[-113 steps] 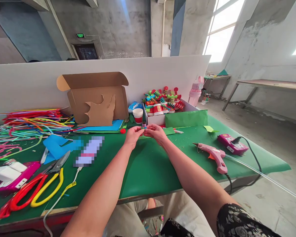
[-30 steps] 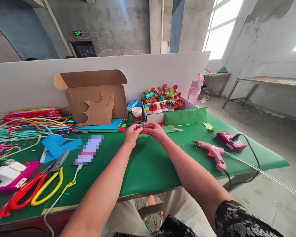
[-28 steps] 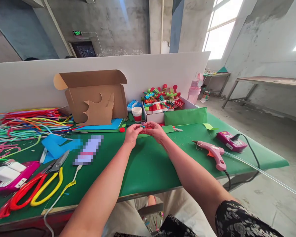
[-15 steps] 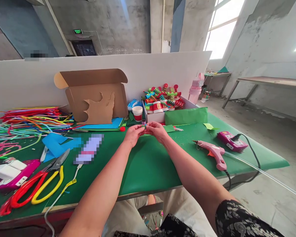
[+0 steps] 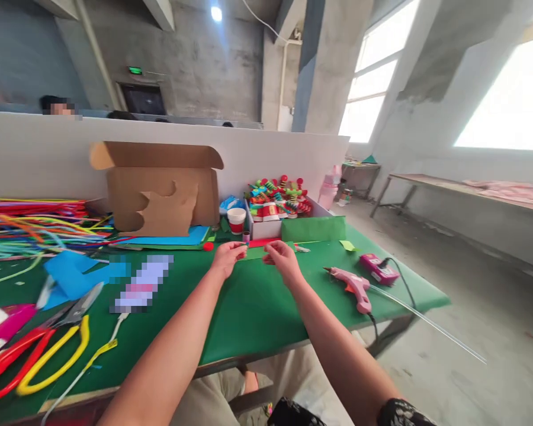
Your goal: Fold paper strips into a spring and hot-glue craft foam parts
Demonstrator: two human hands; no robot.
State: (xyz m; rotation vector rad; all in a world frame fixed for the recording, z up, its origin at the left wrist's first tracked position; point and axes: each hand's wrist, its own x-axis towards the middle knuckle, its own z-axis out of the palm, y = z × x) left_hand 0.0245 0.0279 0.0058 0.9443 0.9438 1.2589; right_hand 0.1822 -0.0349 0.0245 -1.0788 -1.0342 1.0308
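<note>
Over the middle of the green table, my left hand [image 5: 228,259] is closed in a pinch. A tiny green-blue piece [image 5: 246,244] shows at its fingertips, too small to name. A short gap away on the right is my right hand [image 5: 283,258], its fingers curled and the thumb close to the index finger. Whether anything sits between those fingers is too small to make out. Behind the hands are a small purple cylinder [image 5: 246,236], a stack of paper cups [image 5: 237,220] and a green paper strip [image 5: 254,253]. A red disc [image 5: 208,246] lies left of them.
A white box of colourful cup figures [image 5: 273,212] stands behind, beside a cardboard box [image 5: 164,201]. On the right lie a pink glue gun [image 5: 355,286] and a magenta power strip [image 5: 379,269]. Scissors [image 5: 57,340], blue paper [image 5: 73,275], a phone [image 5: 144,284] and pipe cleaners [image 5: 39,231] fill the left.
My hands were together on the small green piece; now they are apart, the piece staying at my left fingertips. The camera view has tilted up and turned to the right.
</note>
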